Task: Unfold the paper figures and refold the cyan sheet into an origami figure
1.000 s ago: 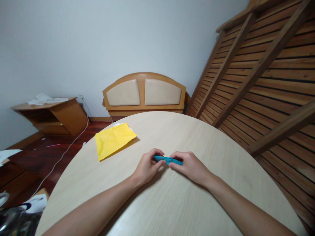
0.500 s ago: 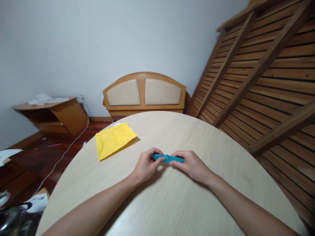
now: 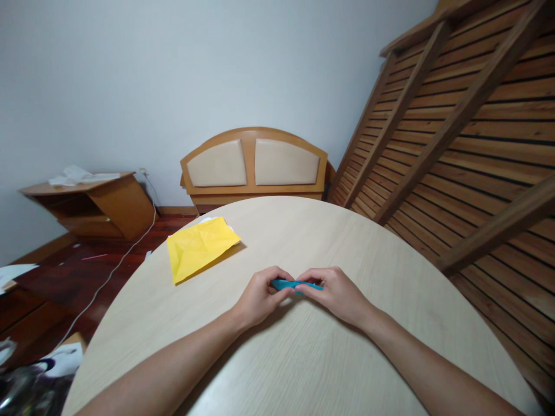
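Observation:
Pinched between both hands is a small piece of folded blue paper, long and narrow, held just over the pale round table. My left hand grips its left end, thumb in front and fingers behind. At the other end, my right hand holds it the same way. The thumbs almost meet at the middle of the paper, and the fingers hide much of it. To the left of my hands lies a creased yellow sheet of paper with something white under its far edge.
A wooden headboard with cream panels stands behind the table. Wooden slatted panels lean along the right side. At the left are a low cabinet with white papers on top and a white cable on the dark floor.
Both thumbs have come closer together at the middle of the blue paper. The paper now looks thinner and is more covered by the fingers. The yellow sheet has stayed in place.

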{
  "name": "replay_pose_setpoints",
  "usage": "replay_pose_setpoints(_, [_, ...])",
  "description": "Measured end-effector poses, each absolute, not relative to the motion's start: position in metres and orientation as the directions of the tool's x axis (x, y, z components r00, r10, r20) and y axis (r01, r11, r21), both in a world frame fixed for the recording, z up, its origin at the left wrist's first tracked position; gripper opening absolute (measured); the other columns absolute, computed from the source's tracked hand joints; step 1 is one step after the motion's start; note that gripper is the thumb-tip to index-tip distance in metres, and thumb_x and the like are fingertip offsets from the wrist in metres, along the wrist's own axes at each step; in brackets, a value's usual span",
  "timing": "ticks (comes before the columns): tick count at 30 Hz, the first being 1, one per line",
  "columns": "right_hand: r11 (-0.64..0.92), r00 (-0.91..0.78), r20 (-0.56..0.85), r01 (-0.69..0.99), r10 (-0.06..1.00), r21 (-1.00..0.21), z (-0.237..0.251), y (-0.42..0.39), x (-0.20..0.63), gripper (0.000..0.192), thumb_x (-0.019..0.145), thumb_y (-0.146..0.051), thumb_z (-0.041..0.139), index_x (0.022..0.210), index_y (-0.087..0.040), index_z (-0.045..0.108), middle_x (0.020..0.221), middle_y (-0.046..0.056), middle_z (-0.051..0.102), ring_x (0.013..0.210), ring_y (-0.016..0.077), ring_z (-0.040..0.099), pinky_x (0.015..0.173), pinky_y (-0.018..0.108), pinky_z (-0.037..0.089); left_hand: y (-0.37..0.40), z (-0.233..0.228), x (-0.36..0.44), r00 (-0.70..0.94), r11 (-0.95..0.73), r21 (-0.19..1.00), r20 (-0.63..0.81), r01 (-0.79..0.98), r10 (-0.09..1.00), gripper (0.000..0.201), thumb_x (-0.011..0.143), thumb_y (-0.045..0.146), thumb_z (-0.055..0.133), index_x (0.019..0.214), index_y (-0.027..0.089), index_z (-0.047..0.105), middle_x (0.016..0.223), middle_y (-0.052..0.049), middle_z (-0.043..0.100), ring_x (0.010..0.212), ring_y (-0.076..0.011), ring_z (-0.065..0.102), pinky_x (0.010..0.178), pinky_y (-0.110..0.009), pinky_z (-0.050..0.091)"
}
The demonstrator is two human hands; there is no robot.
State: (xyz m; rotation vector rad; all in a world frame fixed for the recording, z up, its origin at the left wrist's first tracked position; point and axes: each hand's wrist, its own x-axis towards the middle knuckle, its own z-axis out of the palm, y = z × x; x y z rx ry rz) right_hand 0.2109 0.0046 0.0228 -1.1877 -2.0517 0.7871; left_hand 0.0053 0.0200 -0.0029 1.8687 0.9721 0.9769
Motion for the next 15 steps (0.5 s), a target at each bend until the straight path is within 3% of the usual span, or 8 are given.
replay_pose_setpoints(6, [0.410,-0.409,0.221,0.464,0.886,-0.786,0.0231,0.0050,0.2112,0.018,0.090,-0.035,0.065,0.094,-0.023,0.079,0.090,0.003,0.078,0.081,0.0196,0.069,0.075,0.029,0.049,0.0209,-0.0014,0.0050,0.386,-0.266,0.941,0.170,0.210,0.907,0.023,0.080,0.036,0.072,0.086,0.014,0.072,0.075,-0.005,0.070,0.066,-0.0142,0.057,0.062,-0.025,0.044])
replay_pose_setpoints(15, [0.331,-0.360,0.169,0.455,0.917,-0.827,0.0208,0.0072,0.2119,0.017,0.086,-0.034,0.069,0.084,-0.021,0.080,0.080,0.002,0.077,0.074,0.0188,0.067,0.070,0.028,0.047,0.0237,-0.0059,0.0059,0.370,-0.186,0.974,0.128,0.127,0.920,0.025,0.075,0.035,0.077,0.087,0.014,0.071,0.076,-0.004,0.069,0.066,-0.0137,0.058,0.064,-0.026,0.045])
